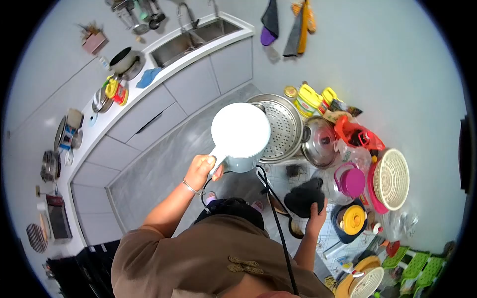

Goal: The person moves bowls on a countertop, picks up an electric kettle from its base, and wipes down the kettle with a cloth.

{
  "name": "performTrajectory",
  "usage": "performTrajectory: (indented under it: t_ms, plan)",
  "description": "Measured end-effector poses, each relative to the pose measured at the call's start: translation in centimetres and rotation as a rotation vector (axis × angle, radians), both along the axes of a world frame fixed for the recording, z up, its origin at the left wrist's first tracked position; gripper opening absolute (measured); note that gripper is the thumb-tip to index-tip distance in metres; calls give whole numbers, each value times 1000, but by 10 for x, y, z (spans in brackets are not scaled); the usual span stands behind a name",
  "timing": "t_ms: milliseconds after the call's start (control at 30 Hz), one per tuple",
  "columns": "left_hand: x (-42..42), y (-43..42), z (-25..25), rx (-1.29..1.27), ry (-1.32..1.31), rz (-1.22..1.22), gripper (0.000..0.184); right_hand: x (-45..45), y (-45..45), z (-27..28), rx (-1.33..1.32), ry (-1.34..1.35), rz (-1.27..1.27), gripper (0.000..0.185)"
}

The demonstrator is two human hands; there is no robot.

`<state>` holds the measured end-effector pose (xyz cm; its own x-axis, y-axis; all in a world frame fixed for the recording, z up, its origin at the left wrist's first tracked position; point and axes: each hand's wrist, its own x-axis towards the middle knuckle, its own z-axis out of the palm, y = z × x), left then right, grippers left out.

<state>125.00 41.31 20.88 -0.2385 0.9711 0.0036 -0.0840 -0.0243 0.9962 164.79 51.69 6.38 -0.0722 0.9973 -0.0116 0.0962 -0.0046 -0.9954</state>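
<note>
Held pot and surrounding kitchen, seen from above. The pale pot (240, 136) is at the centre of the view, raised in front of my body. My left hand (201, 169) grasps its handle (218, 160), the fingers wrapped about it; a silver bangle (191, 188) encircles the wrist. The pot's round upper face is nearly featureless white, and glare leaves it uncertain whether this is a lid or the interior.

To the right, my right hand (318, 212) grips the edge of a soft-looking black item (304, 198), the thumb and fingers pressed against it and partly hidden. This item is above a table (325, 231) with a patterned cover. A black cable (281, 223) passes between my two arms and across my brown shirt (198, 253).

Behind the pot, and partly covered by it, lies a perforated steamer tray (283, 130); a glass lid (319, 141) is just beside it. Farther along the wall are yellow containers (309, 101), a red plastic bag (375, 141), a container with a magenta lid (352, 183), a cream woven-pattern basket (391, 179) and a round yellow lid (354, 219). Green slatted pieces (415, 265) occupy the lower right corner.

Across the grey floor (149, 159), a white counter (88, 149) curves along the left side, bearing a blue cloth (148, 78) and a dark-mouthed pot (124, 60) near the steel sink (171, 51). Cloths (270, 25) hang on the far wall.
</note>
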Motion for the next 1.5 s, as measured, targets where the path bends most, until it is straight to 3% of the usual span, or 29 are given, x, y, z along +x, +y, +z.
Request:
performTrajectory:
  t_ms: [33, 100, 133, 200, 233, 333, 400, 433, 533, 700, 767, 867, 933, 1033, 1133, 1500]
  plan:
    - [-8, -9, -1, -3, -1, 21, 62, -17, 7, 17, -108, 315, 67, 49]
    - [-25, -31, -4, 14, -2, 52, 61, -58, 27, 41, -61, 740, 297, 73]
    - [-35, -41, -5, 21, 4, 60, 60, -81, 38, 49, -75, 843, 357, 76]
    - [-54, -65, -1, 7, 29, 95, 60, -154, 40, 109, -30, 775, 401, 84]
    - [-66, -77, 2, -14, 64, 112, 59, -188, 42, 121, 47, 840, 662, 81]
    - [-101, -117, 7, -57, 89, 147, 57, -307, 21, 179, 437, 329, 1162, 72]
    - [-126, -140, 5, -102, 156, 143, 57, -384, -34, 239, 919, -220, 1282, 60]
    - [-142, -150, 5, -58, 176, 156, 58, -414, -54, 249, 1186, -509, 1308, 54]
    - [-179, -185, -3, -50, 106, 278, 57, -481, -90, 233, 1170, -429, 1318, 42]
    - [-220, -227, 0, -82, 77, 488, 55, -558, -120, 227, 1167, -308, 1421, 37]
    - [-236, -236, -1, -87, 100, 529, 55, -589, -125, 218, 985, -182, 1448, 32]
    - [-261, -242, -3, -98, 127, 602, 54, -630, -138, 218, 964, -109, 1415, 38]
    - [-278, -241, -3, -105, 135, 639, 55, -657, -139, 216, 987, -79, 1356, 55]
    - [-306, -231, -1, -92, 159, 689, 55, -693, -135, 224, 962, -40, 1309, 60]
    - [-338, -213, -12, -111, 141, 727, 56, -735, -112, 209, 1193, -222, 1387, 63]
    - [-486, -96, -45, -92, 60, 791, 58, -901, 0, 174, 1255, -144, 1378, 59]
